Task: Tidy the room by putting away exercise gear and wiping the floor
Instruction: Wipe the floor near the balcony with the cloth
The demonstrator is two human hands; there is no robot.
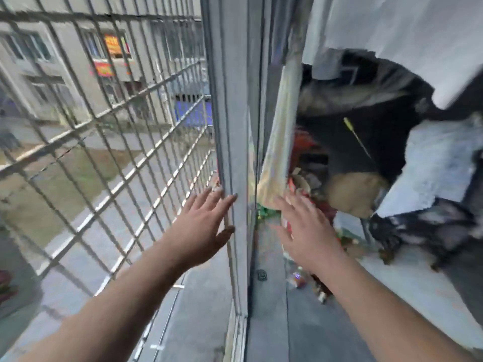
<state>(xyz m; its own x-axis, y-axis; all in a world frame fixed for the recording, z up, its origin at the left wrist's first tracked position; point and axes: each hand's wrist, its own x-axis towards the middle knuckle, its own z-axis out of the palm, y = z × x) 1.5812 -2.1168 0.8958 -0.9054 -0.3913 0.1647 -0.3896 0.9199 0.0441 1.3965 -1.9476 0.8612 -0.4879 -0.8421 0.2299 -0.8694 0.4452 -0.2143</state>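
Both bare forearms reach forward from six o'clock toward a window; the picture is smeared by motion and fine detail is unreliable. The left hand [206, 226] is spread wide, fingers straight, its fingertips [231, 199] and thumb against the left face of the upright window frame [230, 126] at the centre; it holds nothing. The right hand [305, 231] is likewise spread flat, fingers straight, in front of a pale curtain [277, 152] just to the right of the frame; whether it touches the curtain cannot be told. A metal grille [104, 131] fills the view from nine to eleven o'clock, with a grey building [78, 61] and a paved yard beyond it. A grey sill [271, 309] runs down toward six o'clock. At two to four o'clock lies a blurred heap of dark and white cloth [431, 165] with red and green scraps [300, 158] near the curtain's foot. No exercise gear or floor cloth can be made out.
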